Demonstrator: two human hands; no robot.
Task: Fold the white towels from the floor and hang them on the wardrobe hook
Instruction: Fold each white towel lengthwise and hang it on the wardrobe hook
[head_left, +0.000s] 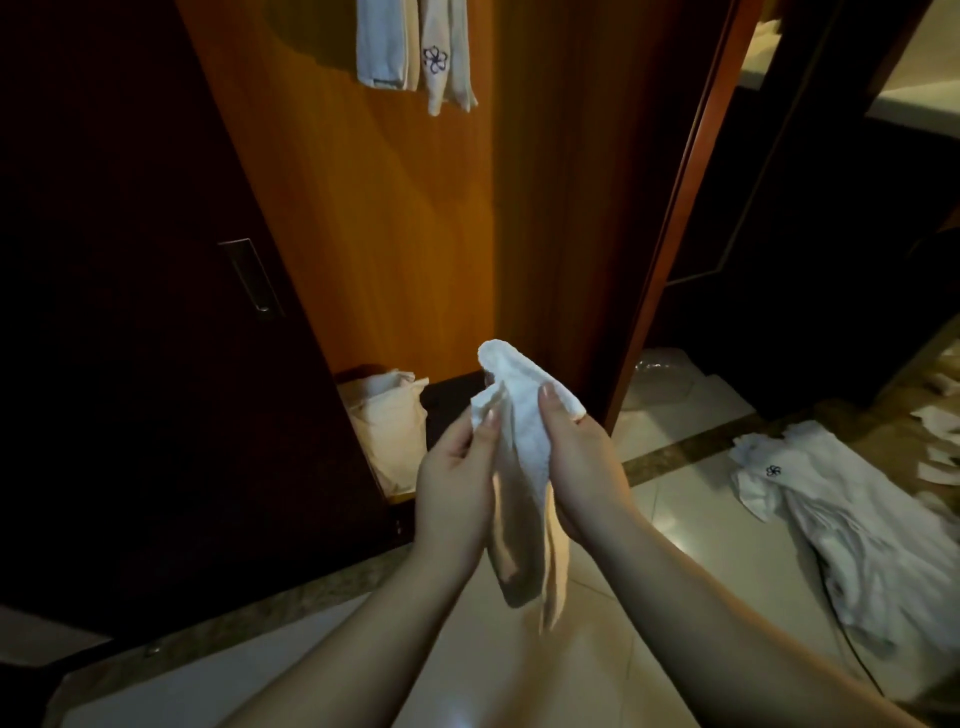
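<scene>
I hold a small white towel in front of the open wardrobe, bunched and hanging down between my palms. My left hand grips its left edge with thumb and fingers. My right hand pinches the right side, thumb on top. Two white towels, one with a dark flower emblem, hang at the top of the wardrobe's orange inner panel; the hook itself is out of view. A heap of white towels lies on the tiled floor at right.
A dark sliding wardrobe door with a metal recessed handle fills the left. Pale folded cloth sits on the wardrobe's bottom. A wooden door edge stands right of the opening. Scattered white pieces lie at the far right.
</scene>
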